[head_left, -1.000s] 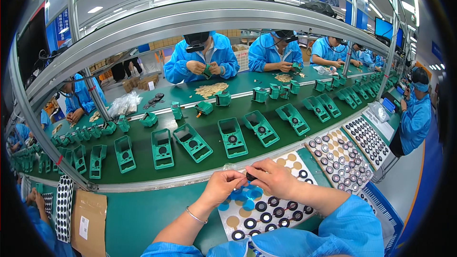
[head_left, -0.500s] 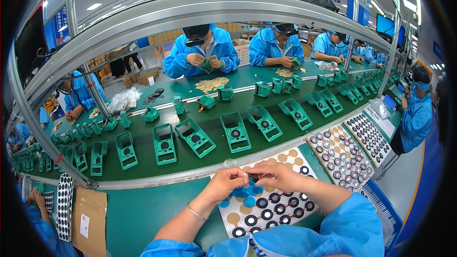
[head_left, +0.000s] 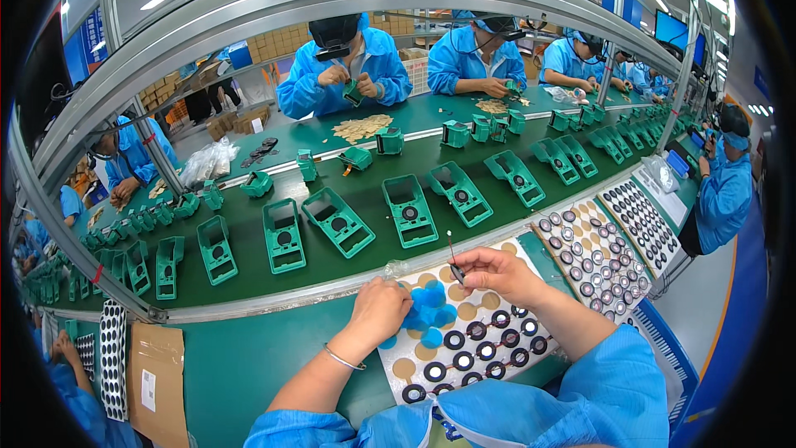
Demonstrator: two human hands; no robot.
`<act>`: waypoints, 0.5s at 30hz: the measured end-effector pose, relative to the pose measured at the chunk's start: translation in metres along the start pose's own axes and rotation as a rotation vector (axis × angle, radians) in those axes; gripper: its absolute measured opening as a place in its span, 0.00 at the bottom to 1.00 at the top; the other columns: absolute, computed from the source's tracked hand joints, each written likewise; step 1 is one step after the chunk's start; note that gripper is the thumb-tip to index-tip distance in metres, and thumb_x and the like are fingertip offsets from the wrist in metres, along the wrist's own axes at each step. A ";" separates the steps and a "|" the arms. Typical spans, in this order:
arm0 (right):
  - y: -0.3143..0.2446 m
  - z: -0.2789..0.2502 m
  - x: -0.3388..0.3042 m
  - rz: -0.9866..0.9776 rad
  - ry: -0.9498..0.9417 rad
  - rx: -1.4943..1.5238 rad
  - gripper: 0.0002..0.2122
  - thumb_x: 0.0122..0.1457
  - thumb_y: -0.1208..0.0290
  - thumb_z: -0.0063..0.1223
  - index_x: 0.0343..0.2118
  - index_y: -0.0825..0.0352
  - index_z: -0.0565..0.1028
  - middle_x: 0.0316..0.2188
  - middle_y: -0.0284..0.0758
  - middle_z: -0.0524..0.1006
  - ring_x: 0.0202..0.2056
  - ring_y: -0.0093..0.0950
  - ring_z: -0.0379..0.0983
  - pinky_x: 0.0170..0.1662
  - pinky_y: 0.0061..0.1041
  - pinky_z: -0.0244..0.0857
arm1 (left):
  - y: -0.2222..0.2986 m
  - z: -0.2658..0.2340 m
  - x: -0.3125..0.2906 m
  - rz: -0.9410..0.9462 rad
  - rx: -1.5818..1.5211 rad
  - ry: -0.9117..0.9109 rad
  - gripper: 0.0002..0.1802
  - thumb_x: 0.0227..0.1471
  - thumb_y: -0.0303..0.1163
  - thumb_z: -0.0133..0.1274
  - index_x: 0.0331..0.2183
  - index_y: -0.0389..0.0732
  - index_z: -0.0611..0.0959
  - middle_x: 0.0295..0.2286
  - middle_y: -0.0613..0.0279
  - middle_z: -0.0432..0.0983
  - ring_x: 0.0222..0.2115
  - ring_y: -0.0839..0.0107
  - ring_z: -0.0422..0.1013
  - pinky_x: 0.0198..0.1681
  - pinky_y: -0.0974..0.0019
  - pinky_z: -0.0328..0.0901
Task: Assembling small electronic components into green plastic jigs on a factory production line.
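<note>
Right hand pinches a thin tool above the ring tray on the bench. Left hand, fingers curled, rests on blue discs on that tray.

A brown cardboard box with a white label lies at seven o'clock. Dark screens hang at two o'clock, and what may be stacked cartons sit near eleven.

Bare green bench at lower left, open for passage; blocked ahead by metal rail and belt-borne green housings.
</note>
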State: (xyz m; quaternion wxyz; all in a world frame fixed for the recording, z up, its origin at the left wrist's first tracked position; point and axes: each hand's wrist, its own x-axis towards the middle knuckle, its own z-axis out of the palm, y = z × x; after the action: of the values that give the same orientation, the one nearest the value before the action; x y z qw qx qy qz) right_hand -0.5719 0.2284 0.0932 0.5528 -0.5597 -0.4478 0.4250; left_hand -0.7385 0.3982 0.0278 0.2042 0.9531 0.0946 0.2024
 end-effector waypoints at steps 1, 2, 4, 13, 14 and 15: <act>0.000 0.001 0.001 0.028 -0.003 0.007 0.18 0.56 0.76 0.50 0.49 0.71 0.66 0.38 0.33 0.72 0.37 0.20 0.70 0.43 0.20 0.65 | 0.002 -0.001 0.000 0.000 0.000 -0.001 0.07 0.42 0.32 0.53 0.21 0.39 0.80 0.21 0.59 0.75 0.27 0.58 0.67 0.34 0.58 0.61; 0.001 0.001 0.003 0.028 -0.004 0.008 0.18 0.56 0.76 0.50 0.49 0.71 0.66 0.38 0.33 0.72 0.37 0.20 0.70 0.43 0.20 0.65 | 0.003 -0.004 0.000 -0.007 0.039 0.007 0.07 0.42 0.32 0.54 0.20 0.40 0.80 0.21 0.58 0.74 0.28 0.58 0.66 0.34 0.58 0.61; 0.002 0.003 0.008 0.084 0.033 0.012 0.17 0.57 0.73 0.50 0.49 0.70 0.66 0.37 0.33 0.73 0.36 0.20 0.70 0.42 0.19 0.65 | 0.005 -0.007 0.002 -0.014 0.076 0.012 0.07 0.41 0.33 0.55 0.20 0.40 0.80 0.21 0.58 0.74 0.29 0.58 0.66 0.34 0.59 0.60; -0.001 0.007 0.042 0.064 0.016 -0.012 0.17 0.55 0.74 0.51 0.47 0.70 0.68 0.37 0.31 0.73 0.36 0.19 0.70 0.42 0.19 0.65 | -0.060 -0.009 0.012 -0.131 0.070 0.373 0.12 0.41 0.32 0.57 0.30 0.36 0.80 0.35 0.56 0.72 0.38 0.58 0.65 0.40 0.59 0.60; 0.000 0.008 0.050 0.050 0.077 -0.036 0.16 0.53 0.75 0.53 0.45 0.69 0.69 0.35 0.31 0.74 0.36 0.20 0.71 0.42 0.19 0.65 | -0.073 -0.005 0.012 -0.152 0.090 0.277 0.22 0.45 0.37 0.54 0.42 0.34 0.75 0.45 0.52 0.67 0.48 0.55 0.60 0.49 0.58 0.58; 0.002 0.011 0.062 0.044 0.060 -0.033 0.16 0.53 0.75 0.53 0.45 0.69 0.69 0.35 0.31 0.74 0.36 0.20 0.71 0.42 0.19 0.65 | -0.084 0.001 0.009 -0.163 0.103 0.284 0.22 0.45 0.37 0.54 0.42 0.34 0.75 0.45 0.52 0.67 0.48 0.55 0.60 0.49 0.58 0.58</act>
State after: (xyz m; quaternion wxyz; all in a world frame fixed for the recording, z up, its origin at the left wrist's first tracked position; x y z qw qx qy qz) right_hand -0.5675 0.2908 0.0918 0.5472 -0.5911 -0.4254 0.4125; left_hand -0.7381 0.4756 -0.0058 0.1556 0.9133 0.2096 0.3128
